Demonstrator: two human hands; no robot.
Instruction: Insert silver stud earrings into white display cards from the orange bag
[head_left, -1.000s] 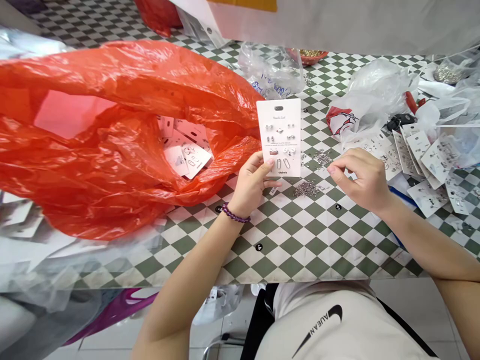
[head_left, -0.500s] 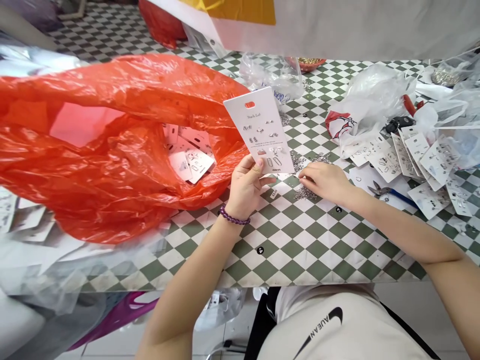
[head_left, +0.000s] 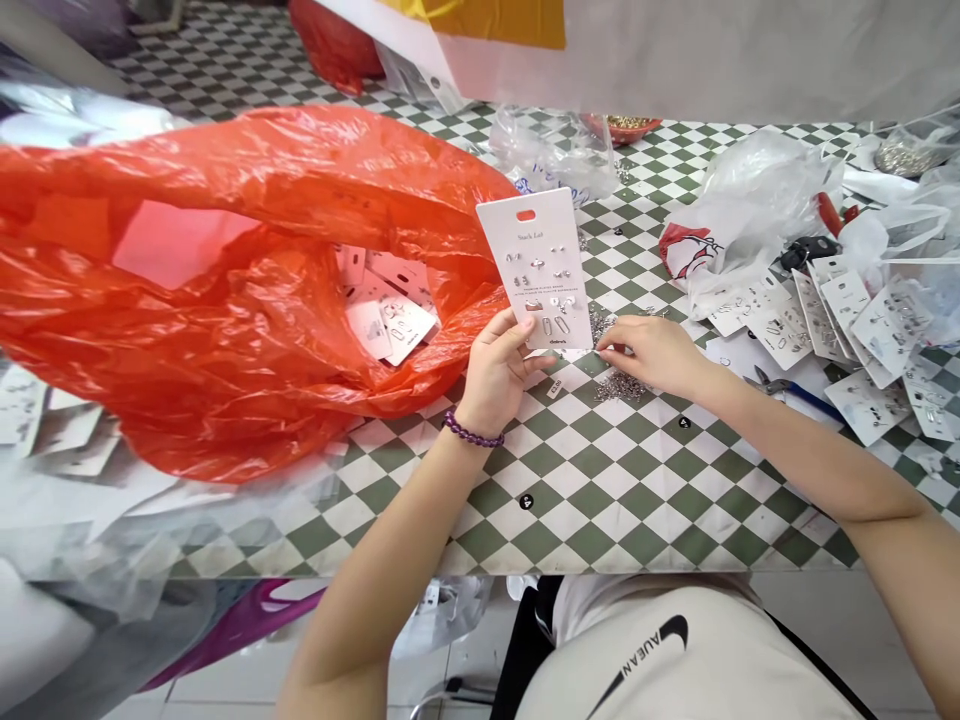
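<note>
My left hand (head_left: 499, 372) grips the lower left corner of a white earring card (head_left: 536, 240) and holds it raised over the table. Several small silver earrings sit in rows on its front, and a slot is cut near its top. Just right of the card's lower edge is my right hand (head_left: 652, 350), thumb and forefinger pinched together; whatever is between the fingertips is too small to make out. Under and beside those fingers lies a loose pile of tiny silver pieces (head_left: 622, 387). A small price sticker (head_left: 555, 388) lies on the tablecloth between the hands.
A big red plastic bag (head_left: 247, 390) gapes open at left, with filled earring cards (head_left: 405, 325) inside. To the right lie more earring cards (head_left: 780, 325), blue-handled pliers (head_left: 806, 393) and clear plastic bags (head_left: 765, 185). The checked tablecloth (head_left: 600, 490) runs to the front edge.
The card in my left hand has turned slightly more upright and sits a little further right in view. My right hand stays pinched by the pile. The whole view has shifted slightly.
</note>
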